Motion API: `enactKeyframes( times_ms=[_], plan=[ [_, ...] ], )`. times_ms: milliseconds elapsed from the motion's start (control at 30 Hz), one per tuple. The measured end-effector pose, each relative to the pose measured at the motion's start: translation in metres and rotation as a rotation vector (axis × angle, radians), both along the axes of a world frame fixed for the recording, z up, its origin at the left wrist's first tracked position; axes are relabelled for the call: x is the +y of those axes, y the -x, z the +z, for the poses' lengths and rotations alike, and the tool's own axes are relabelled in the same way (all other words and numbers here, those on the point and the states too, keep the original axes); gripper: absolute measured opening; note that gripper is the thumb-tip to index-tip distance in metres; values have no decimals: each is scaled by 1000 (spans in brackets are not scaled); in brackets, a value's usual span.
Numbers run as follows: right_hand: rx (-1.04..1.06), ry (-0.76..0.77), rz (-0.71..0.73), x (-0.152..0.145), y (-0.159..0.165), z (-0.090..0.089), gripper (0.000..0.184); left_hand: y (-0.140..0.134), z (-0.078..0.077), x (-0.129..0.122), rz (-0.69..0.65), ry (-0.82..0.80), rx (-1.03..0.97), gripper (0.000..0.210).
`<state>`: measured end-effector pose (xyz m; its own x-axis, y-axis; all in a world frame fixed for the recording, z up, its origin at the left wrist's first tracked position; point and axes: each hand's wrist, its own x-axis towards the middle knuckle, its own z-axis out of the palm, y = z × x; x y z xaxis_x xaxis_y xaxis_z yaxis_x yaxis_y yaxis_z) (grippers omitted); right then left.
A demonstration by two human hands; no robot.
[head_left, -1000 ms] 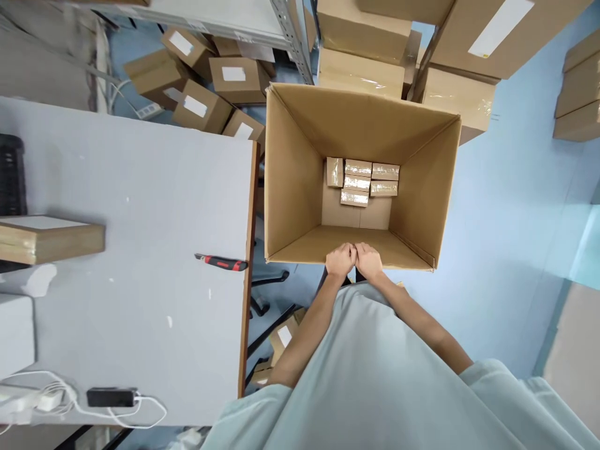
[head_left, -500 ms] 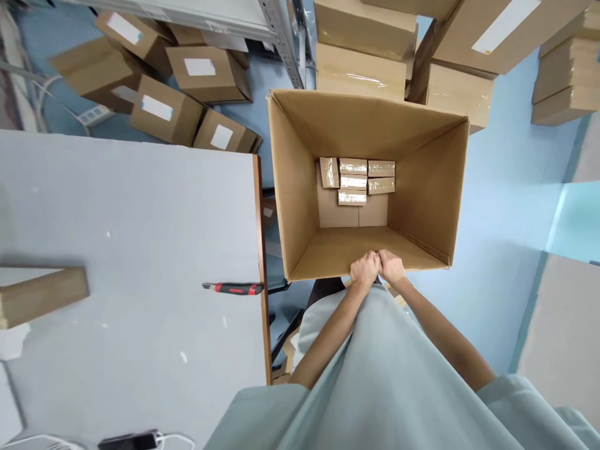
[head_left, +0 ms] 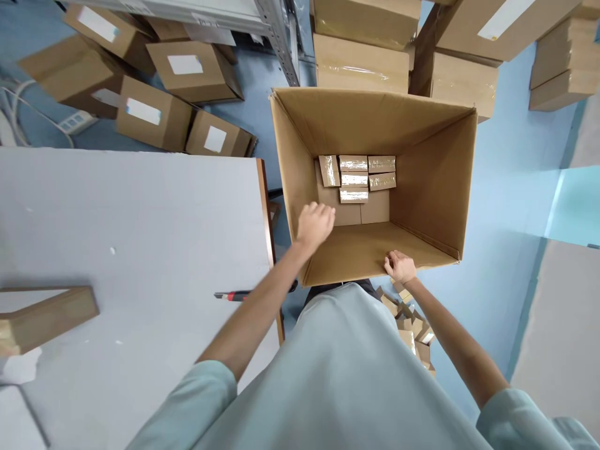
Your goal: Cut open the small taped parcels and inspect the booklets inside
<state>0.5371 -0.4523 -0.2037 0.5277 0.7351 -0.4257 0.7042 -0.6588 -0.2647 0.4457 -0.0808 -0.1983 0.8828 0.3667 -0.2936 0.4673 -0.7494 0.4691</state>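
A large cardboard box [head_left: 375, 250] stands with its top open in front of my body. Several small taped cartons [head_left: 355, 179] lie on its bottom, grouped toward the far side. My left hand [head_left: 315, 226] hovers over the near left part of this box, fingers curled, and nothing shows in it. At the near rim is my right hand [head_left: 400, 267], its fingers bent inward over the near wall; whether they pinch anything is hidden. Partly covered by my left forearm, a red and black utility knife [head_left: 232, 295] lies on the white table.
The white table [head_left: 140, 231] is at the left, with a long carton [head_left: 51, 315] on it. Labelled boxes [head_left: 154, 115] sit on the floor behind it, near a metal shelf [head_left: 276, 37]. Stacked boxes [head_left: 360, 62] stand beyond the large box; small cartons [head_left: 415, 325] lie by my right side.
My hands, together at the near rim before, have parted. The left moved left and forward over the box; the right shifted slightly right. The bunched shirt front has dropped flatter.
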Motion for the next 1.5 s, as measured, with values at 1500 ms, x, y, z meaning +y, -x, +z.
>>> enactKeyframes(
  times_ms=[1500],
  plan=[
    [-294,45,217,-43,-294,13,51,-22,-40,112,11,-238,-184,25]
  ],
)
